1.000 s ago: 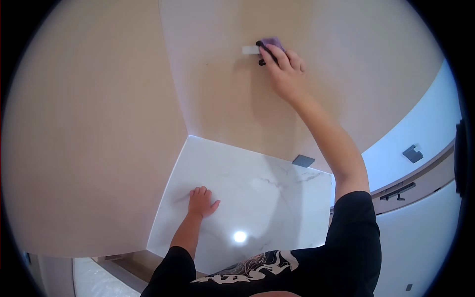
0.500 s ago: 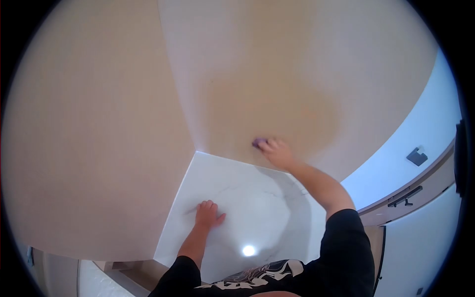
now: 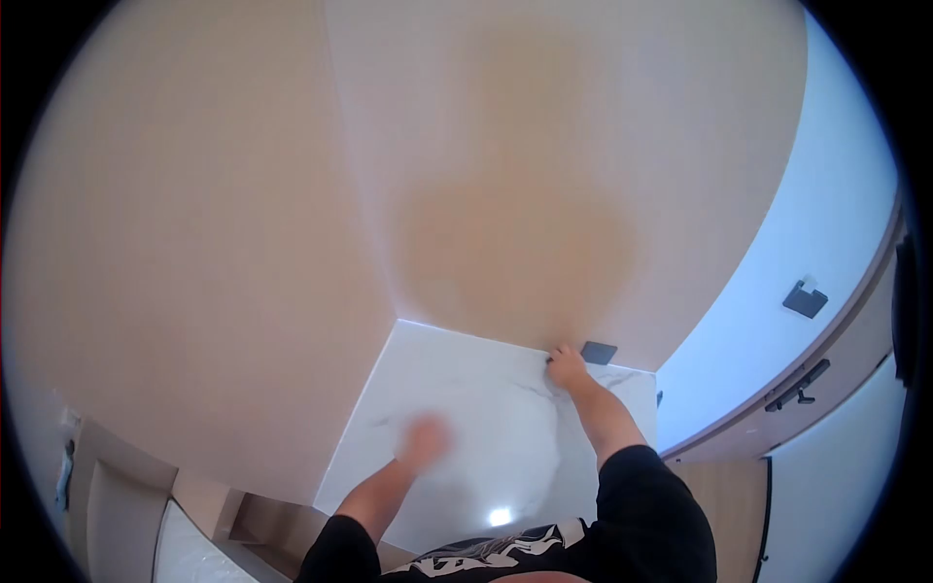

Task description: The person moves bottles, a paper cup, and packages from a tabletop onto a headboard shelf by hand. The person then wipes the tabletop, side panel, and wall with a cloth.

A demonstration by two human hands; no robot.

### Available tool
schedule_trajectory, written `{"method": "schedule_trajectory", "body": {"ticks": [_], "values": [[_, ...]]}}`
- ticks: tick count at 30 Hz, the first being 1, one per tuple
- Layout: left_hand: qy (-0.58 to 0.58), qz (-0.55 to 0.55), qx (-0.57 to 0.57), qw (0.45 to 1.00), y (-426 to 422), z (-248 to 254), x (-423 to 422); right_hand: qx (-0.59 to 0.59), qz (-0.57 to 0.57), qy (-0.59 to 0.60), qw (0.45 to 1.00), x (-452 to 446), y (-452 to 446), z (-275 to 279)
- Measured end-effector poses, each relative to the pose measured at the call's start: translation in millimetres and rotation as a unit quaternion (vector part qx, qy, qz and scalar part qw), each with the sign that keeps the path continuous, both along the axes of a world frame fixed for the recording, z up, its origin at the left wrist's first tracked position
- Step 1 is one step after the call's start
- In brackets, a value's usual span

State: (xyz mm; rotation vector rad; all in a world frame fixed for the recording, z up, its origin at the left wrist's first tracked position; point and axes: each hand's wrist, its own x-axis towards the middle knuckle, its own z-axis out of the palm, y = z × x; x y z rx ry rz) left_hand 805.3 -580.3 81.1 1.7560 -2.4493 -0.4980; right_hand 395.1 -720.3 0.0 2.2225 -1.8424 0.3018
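My right hand (image 3: 567, 369) is closed at the back edge of the white marble-patterned countertop (image 3: 466, 379), where it meets the wood-toned wall panel (image 3: 486, 126). A sliver of a small dark purple thing (image 3: 551, 359) shows at its fingertips; the fingers hide the rest, and I cannot tell its kind. Just right of that hand, a dark grey square plate (image 3: 600, 353) sits low on the panel. Over the countertop's left part, my left hand (image 3: 426, 439) is smeared by motion, so its fingers cannot be made out.
A tall side panel (image 3: 194, 243) bounds the countertop on the left. To the right are a white wall (image 3: 729, 321) with a dark grey fitting (image 3: 805, 299) and a door with a black handle (image 3: 799, 386). An open compartment (image 3: 277, 525) lies at lower left.
My right hand has gone down and right, from the wall panel to the countertop's back edge. My left hand has shifted slightly down and right. The view has also moved, and the grey plate now shows.
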Motion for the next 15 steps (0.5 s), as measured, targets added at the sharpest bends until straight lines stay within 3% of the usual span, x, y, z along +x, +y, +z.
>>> {"method": "schedule_trajectory", "body": {"ticks": [1,4,8,12,15], "values": [[0.05,-0.002,-0.025,0.998,7.4,8.9,2.9,0.007,-0.019,-0.017,1.0,-5.0,2.9,-19.5],[0.164,-0.013,-0.096,0.982,59.0,21.6,3.3,0.108,0.029,0.016,0.994,25.4,80.5,98.0],[0.231,-0.009,-0.062,0.971,127.6,22.0,-5.4,0.082,0.088,-0.071,0.99,27.3,127.8,127.3],[0.269,-0.059,-0.084,0.958,174.3,20.2,-11.6,-0.098,0.135,-0.255,0.953,36.5,195.5,136.4],[0.258,-0.091,-0.042,0.961,208.3,16.0,-11.5,-0.155,0.008,-0.352,0.923,49.5,253.4,111.4]]}}
